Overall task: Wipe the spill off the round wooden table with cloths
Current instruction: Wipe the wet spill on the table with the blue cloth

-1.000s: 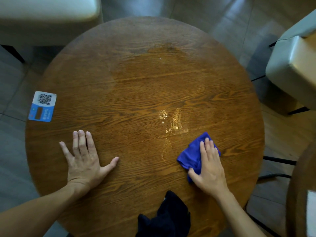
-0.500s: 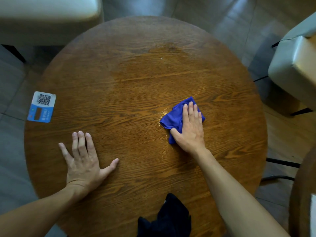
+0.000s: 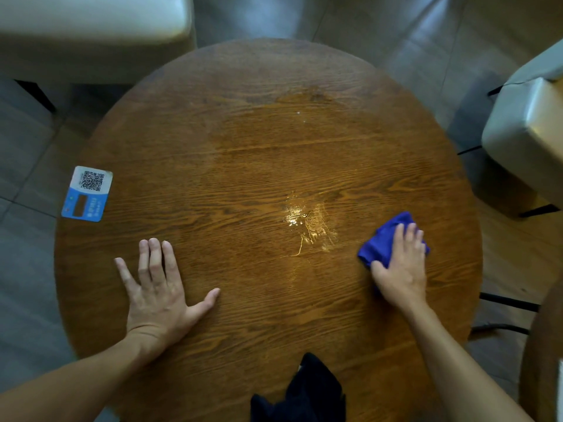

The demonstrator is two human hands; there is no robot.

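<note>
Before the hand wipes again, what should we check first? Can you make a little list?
1. Blue cloth under the right hand: ok, palm presses it flat.
2. Cloth on the spill: not ok, it sits to the right of the wet patch.
3. Spill gone: not ok, shiny streaks remain mid-table.
4. Left hand steadying the table: ok, flat on the wood.
5. QR card away from the wet: ok, at the left edge.
6. Black cloth ready: ok, near edge, untouched.

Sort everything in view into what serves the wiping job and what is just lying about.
Job:
round wooden table
spill
blue cloth under right hand
dark cloth
left hand, flat on table

Lying about:
QR-code card
pale chairs
</note>
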